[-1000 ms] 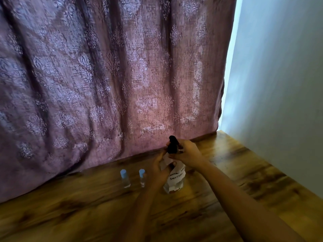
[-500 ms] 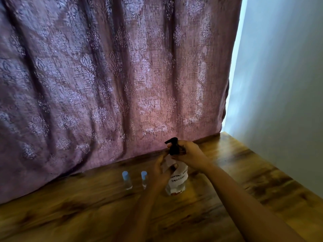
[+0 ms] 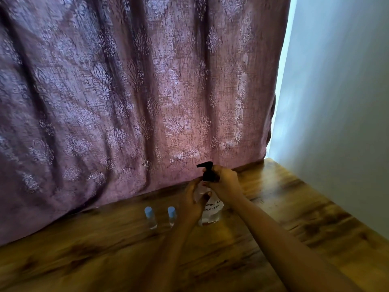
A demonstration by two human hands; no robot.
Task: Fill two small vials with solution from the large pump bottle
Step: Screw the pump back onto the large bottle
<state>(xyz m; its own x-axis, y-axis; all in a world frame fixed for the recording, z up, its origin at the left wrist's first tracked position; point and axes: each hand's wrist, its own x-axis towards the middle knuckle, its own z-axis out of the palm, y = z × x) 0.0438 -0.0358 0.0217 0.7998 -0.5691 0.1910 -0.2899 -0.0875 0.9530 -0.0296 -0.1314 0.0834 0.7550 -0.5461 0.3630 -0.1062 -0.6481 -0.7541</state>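
- A mauve patterned curtain (image 3: 126,91) fills most of the frame, from the upper left down to the back edge of the table.
- A pale wall (image 3: 341,102) takes the right side, with a bright strip of light between it and the curtain.
- The wooden table (image 3: 84,260) runs across the bottom of the frame, dark-grained and glossy.
- Both my forearms reach in from the bottom edge and meet at centre, the right one coming in at a long slant from the lower right.
- The large pump bottle (image 3: 212,211) stands upright on the table just below centre. It is clear and has a white handwritten label that I can only partly read.
- My right hand (image 3: 225,184) is curled round the black pump head (image 3: 208,172) at its collar; the spout points to the left of the frame.
- My left hand (image 3: 192,204) grips the bottle's body, with the thumb laid across its front.
- The first vial (image 3: 150,218) stands upright to the left of the bottle, clear with a light blue cap.
- The second vial (image 3: 172,216), also blue-capped, stands between the first vial and the bottle, just beside my left wrist.
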